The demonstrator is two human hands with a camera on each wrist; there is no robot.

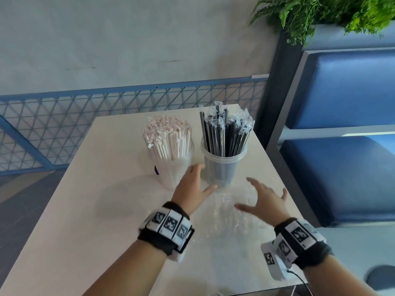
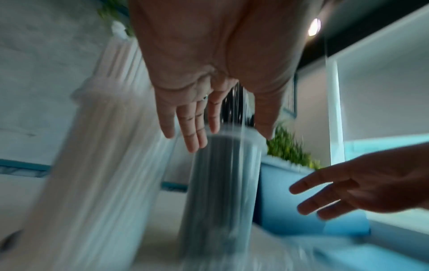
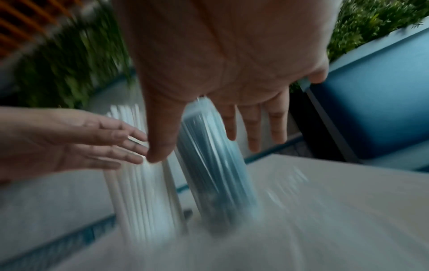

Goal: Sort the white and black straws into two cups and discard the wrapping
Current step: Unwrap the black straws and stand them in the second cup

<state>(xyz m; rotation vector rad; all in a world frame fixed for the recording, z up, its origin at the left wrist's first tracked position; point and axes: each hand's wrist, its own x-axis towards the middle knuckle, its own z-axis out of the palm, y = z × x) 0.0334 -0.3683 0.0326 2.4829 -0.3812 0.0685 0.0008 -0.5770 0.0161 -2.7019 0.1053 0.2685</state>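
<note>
Both cups are loaded: white straws (image 1: 168, 139) left, black straws (image 1: 224, 133) right. The clear wrapping (image 1: 230, 212) lies flat on the table (image 1: 85, 210), directly under our right hand (image 1: 265, 201) and nearer it than our left hand (image 1: 192, 186). Both hands are spread, holding nothing. The wrapping's edges and long axis are hard to make out; the wrist views are blurred.

Head view: bright, even daylight, sharp focus, curved distortion at the edges. A soft shadow lies on the table (image 1: 119, 201) left of the cups. Both wrist views: dimmer, blue-tinted, heavily motion-blurred; a lamp (image 2: 314, 27) glares.
</note>
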